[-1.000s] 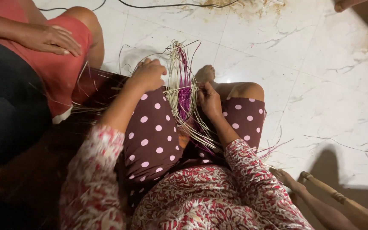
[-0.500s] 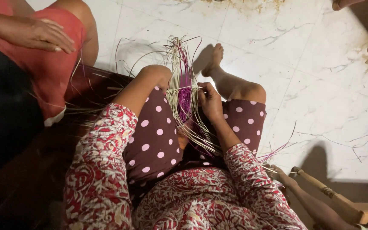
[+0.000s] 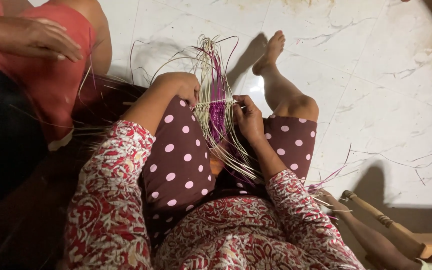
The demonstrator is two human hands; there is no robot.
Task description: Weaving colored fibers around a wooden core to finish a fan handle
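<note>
1. White tiled floor (image 3: 376,100) lies under you.
2. Pale and purple strips (image 3: 215,107) stand woven between your knees.
3. Your left hand (image 3: 178,85) curls closed on their left edge.
4. Your right hand (image 3: 248,116) pinches their right edge.

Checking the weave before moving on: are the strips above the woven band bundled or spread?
Spread: above the woven band, the straw strips fan loosely outward, untied.

No packages, labels, signs or screens show anywhere in the head view.
</note>
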